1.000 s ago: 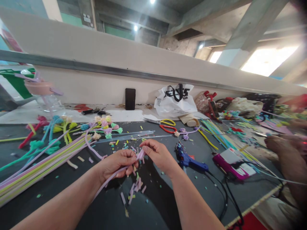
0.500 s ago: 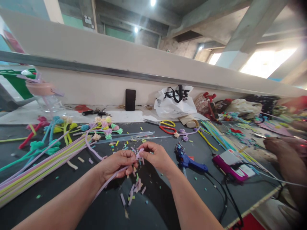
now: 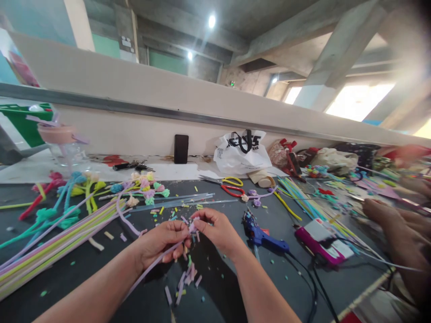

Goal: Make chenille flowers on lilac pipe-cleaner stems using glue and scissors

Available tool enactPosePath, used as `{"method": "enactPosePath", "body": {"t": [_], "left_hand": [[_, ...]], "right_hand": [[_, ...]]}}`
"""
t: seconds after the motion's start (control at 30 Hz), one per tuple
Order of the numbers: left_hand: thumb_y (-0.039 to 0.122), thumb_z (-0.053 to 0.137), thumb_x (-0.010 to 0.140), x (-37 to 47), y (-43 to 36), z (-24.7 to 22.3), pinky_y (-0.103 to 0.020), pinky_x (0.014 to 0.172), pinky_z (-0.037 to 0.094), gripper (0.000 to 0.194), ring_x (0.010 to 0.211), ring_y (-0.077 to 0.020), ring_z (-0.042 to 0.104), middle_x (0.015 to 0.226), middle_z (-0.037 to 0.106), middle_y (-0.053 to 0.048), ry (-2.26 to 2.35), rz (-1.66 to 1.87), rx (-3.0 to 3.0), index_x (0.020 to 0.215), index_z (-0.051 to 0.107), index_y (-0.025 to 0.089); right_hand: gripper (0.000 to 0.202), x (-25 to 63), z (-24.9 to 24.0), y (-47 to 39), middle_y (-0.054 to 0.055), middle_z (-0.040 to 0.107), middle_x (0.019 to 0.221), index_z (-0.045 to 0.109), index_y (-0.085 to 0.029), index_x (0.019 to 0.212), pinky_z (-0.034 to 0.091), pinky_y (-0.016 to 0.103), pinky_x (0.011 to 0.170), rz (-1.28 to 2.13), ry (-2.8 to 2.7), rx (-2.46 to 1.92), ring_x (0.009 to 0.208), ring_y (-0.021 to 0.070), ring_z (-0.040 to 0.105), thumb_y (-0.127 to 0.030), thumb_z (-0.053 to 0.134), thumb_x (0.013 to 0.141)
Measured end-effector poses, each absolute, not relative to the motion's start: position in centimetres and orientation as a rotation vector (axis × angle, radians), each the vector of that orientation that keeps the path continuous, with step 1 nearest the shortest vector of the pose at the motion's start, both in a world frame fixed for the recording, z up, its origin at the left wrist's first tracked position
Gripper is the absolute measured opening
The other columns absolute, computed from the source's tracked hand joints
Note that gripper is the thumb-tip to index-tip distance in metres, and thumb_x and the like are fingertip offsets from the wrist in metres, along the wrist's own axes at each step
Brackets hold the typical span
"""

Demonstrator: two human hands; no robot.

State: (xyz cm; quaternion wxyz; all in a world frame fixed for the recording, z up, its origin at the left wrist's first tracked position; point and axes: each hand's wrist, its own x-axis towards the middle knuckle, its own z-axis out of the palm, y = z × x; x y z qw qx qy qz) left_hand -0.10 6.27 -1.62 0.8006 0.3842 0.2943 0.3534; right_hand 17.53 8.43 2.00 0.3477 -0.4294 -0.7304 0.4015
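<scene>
Both my hands meet over the middle of the dark table. My left hand (image 3: 167, 242) is closed around a lilac pipe cleaner (image 3: 148, 271), whose long tail runs down past my left wrist. My right hand (image 3: 215, 228) pinches the bunched upper end of the same pipe cleaner, thumb and forefinger pressed together. The fingertips partly hide that end, so its exact shape is unclear. Beneath and in front of my hands lie short cut pieces of pipe cleaner (image 3: 182, 282) in lilac, yellow and green.
At the left lie bundled pipe cleaners (image 3: 67, 240) and fuzzy flowers (image 3: 148, 186). Scissors (image 3: 232, 190), a blue glue gun (image 3: 266, 237) with a cord and a magenta power strip (image 3: 319, 244) are to the right. A co-worker's hand (image 3: 387, 215) works at the far right.
The view has tilted slightly upward, so the table sits lower in the picture. My fingers have shifted a little on the lilac pipe cleaner; its end now looks more bunched.
</scene>
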Motion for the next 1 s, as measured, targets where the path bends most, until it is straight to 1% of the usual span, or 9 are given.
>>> {"method": "enactPosePath", "body": {"t": [0.07, 0.13, 0.27, 0.33, 0.43, 0.53, 0.67, 0.9, 1.0], "left_hand": [[0.028, 0.063, 0.073, 0.1, 6.1, -1.0, -0.010, 0.025, 0.026, 0.020, 0.031, -0.0016, 0.045, 0.064, 0.061, -0.001, 0.653, 0.801, 0.809, 0.068, 0.052, 0.012], [0.030, 0.063, 0.073, 0.3, 5.8, -0.3, -0.011, 0.027, 0.030, 0.022, 0.034, -0.0030, 0.047, 0.060, 0.059, 0.000, 0.685, 0.851, 0.801, 0.067, 0.052, 0.012], [0.034, 0.064, 0.072, 1.2, 5.3, 0.6, -0.016, 0.038, 0.042, 0.025, 0.042, -0.0071, 0.053, 0.057, 0.057, 0.000, 0.773, 0.904, 0.818, 0.067, 0.051, 0.013], [0.034, 0.065, 0.070, 1.7, 5.1, 0.7, -0.018, 0.041, 0.044, 0.025, 0.045, -0.0088, 0.055, 0.058, 0.058, 0.000, 0.833, 0.935, 0.827, 0.067, 0.050, 0.014], [0.032, 0.063, 0.070, 2.5, 4.8, 0.5, -0.018, 0.041, 0.043, 0.023, 0.044, -0.0092, 0.056, 0.057, 0.057, 0.002, 0.920, 1.009, 0.855, 0.066, 0.047, 0.015], [0.029, 0.059, 0.071, 3.0, 4.6, 0.2, -0.019, 0.038, 0.042, 0.019, 0.040, -0.0103, 0.054, 0.049, 0.055, 0.004, 1.028, 1.073, 0.934, 0.065, 0.046, 0.017], [0.029, 0.053, 0.072, 3.3, 4.5, 0.0, -0.018, 0.032, 0.035, 0.015, 0.030, -0.0107, 0.047, 0.039, 0.053, 0.004, 1.123, 1.069, 1.032, 0.067, 0.045, 0.018], [0.035, 0.052, 0.074, 3.4, 4.4, 0.2, -0.016, 0.029, 0.031, 0.020, 0.028, -0.0078, 0.039, 0.038, 0.051, 0.005, 1.132, 1.058, 1.065, 0.068, 0.044, 0.018], [0.038, 0.054, 0.074, 3.4, 4.4, 0.1, -0.015, 0.029, 0.028, 0.023, 0.027, -0.0062, 0.036, 0.036, 0.049, 0.006, 1.138, 1.044, 1.082, 0.067, 0.045, 0.018]], "right_hand": [[0.023, 17.7, 2.1, 8.5, 0.001, 0.062, 0.080, 0.062, -0.018, 0.095, 0.043, 0.024, 0.067, 1.107, -1.822, -1.056, 0.072, 0.0133, 0.055, -0.033, 0.053, 0.080], [0.029, 17.9, 2.4, 8.5, 0.002, 0.061, 0.080, 0.060, -0.017, 0.099, 0.043, 0.024, 0.066, 1.124, -1.746, -1.028, 0.072, 0.0136, 0.055, -0.039, 0.049, 0.082], [0.034, 18.0, 2.7, 8.4, 0.001, 0.056, 0.070, 0.061, -0.016, 0.092, 0.040, 0.023, 0.060, 1.026, -1.694, -1.077, 0.065, 0.0132, 0.051, -0.045, 0.047, 0.082], [0.033, 17.9, 2.6, 8.4, 0.000, 0.054, 0.067, 0.061, -0.016, 0.090, 0.039, 0.022, 0.057, 1.007, -1.686, -1.088, 0.063, 0.0127, 0.049, -0.045, 0.047, 0.082], [0.030, 17.8, 2.3, 8.6, -0.001, 0.053, 0.068, 0.060, -0.017, 0.090, 0.038, 0.022, 0.055, 1.039, -1.669, -1.077, 0.061, 0.0115, 0.048, -0.043, 0.048, 0.082], [0.026, 17.7, 2.0, 8.6, 0.000, 0.056, 0.070, 0.061, -0.017, 0.089, 0.039, 0.021, 0.056, 1.089, -1.656, -1.053, 0.061, 0.0110, 0.049, -0.040, 0.051, 0.081], [0.023, 17.5, 1.9, 8.5, 0.001, 0.058, 0.071, 0.061, -0.017, 0.086, 0.040, 0.021, 0.057, 1.093, -1.646, -1.049, 0.063, 0.0113, 0.051, -0.038, 0.052, 0.080], [0.017, 17.5, 1.7, 8.6, 0.000, 0.059, 0.072, 0.061, -0.017, 0.086, 0.043, 0.022, 0.062, 1.056, -1.661, -1.061, 0.065, 0.0113, 0.053, -0.030, 0.055, 0.077], [0.015, 17.5, 1.7, 8.6, -0.001, 0.058, 0.069, 0.062, -0.017, 0.084, 0.042, 0.022, 0.061, 1.019, -1.685, -1.090, 0.063, 0.0108, 0.052, -0.027, 0.055, 0.076]]}}
